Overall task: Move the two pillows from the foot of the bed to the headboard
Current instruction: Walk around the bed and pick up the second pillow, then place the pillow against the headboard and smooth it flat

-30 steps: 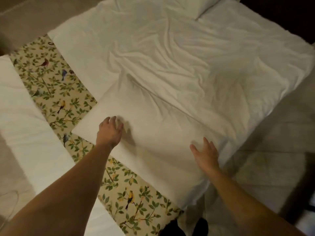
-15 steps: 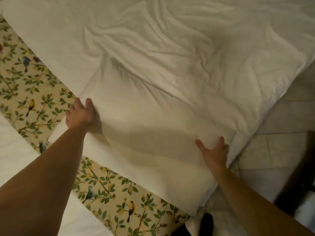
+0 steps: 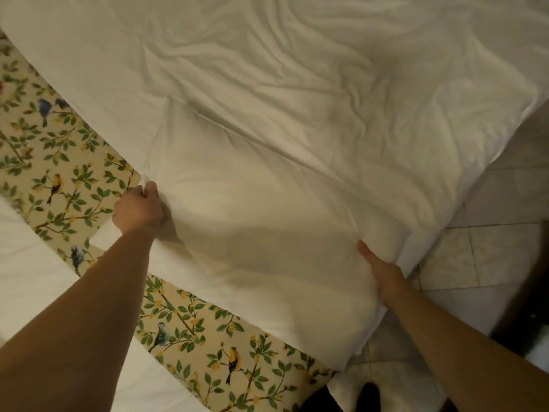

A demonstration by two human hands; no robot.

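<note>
A large white pillow [image 3: 267, 233] lies across the foot of the bed, on a white duvet [image 3: 297, 69] and a floral runner with birds [image 3: 59, 173]. My left hand [image 3: 138, 211] is closed on the pillow's left edge, pinching the fabric near its far left corner. My right hand [image 3: 383, 275] holds the pillow's right end, thumb on top and fingers tucked under the side. Only this one pillow is in view; the headboard is out of frame.
A pale tiled floor [image 3: 490, 257] runs along the bed's right side. White bedding [image 3: 26, 278] covers the near left. Dark feet or shoes [image 3: 368, 396] show at the bottom edge. A dark object [image 3: 534, 307] stands at the right.
Both hands went from resting flat on the pillow to gripping its two ends. The left hand slid out to the left edge, the right to the right end. The view moved closer.
</note>
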